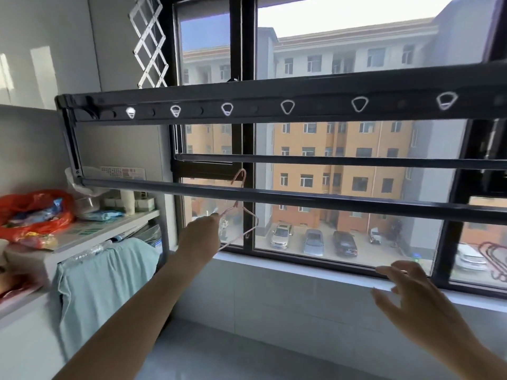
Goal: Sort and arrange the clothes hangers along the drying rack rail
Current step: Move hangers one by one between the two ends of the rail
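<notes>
Placement in hand: left hand (201,237) grips the pink hanger (237,176) by its shoulder, hook just above the lower rail (356,202). Right hand (408,286) empty, fingers spread. Next: seat the hook, then likely fetch the red hangers (495,260).

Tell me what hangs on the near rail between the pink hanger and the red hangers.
Nothing; the head view shows the near rail bare from pink hanger to red hangers.
</notes>
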### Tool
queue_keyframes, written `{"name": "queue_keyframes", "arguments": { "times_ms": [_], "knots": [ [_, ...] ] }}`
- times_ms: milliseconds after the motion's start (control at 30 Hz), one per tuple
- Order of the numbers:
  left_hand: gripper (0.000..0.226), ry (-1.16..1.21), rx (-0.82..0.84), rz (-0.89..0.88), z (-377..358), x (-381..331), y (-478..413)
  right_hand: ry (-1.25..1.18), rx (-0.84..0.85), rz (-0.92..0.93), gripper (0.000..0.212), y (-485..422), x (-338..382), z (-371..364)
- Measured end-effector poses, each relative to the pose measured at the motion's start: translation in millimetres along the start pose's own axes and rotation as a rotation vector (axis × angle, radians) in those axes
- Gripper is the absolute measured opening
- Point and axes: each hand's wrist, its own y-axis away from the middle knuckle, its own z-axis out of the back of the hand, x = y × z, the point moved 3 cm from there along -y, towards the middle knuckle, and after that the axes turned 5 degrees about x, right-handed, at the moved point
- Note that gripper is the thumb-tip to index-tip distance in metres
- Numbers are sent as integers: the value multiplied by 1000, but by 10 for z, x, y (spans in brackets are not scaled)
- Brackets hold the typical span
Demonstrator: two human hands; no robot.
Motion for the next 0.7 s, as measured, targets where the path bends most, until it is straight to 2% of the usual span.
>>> {"name": "queue_keyframes", "arguments": {
  "times_ms": [167,267,367,533,600,667,700],
  "knots": [
    [27,114,60,-94,-250,-397,85,24,45,-82,44,141,-237,15],
    [16,148,174,-197,-460,-584,240,41,70,-98,45,218,-312,23],
    [17,220,293,-319,-578,-796,374,69,107,-88,44,282,-358,52],
    [24,501,349,-497,-447,-1226,525,54,162,-11,46,380,-421,98],
    [25,671,347,-533,-369,-1385,558,-10,179,36,38,445,-405,151],
    [25,761,332,-567,-311,-1528,573,-85,115,57,8,514,-394,283],
    [24,783,328,-576,-300,-1592,571,-111,61,48,7,538,-405,369]
  ]
}}
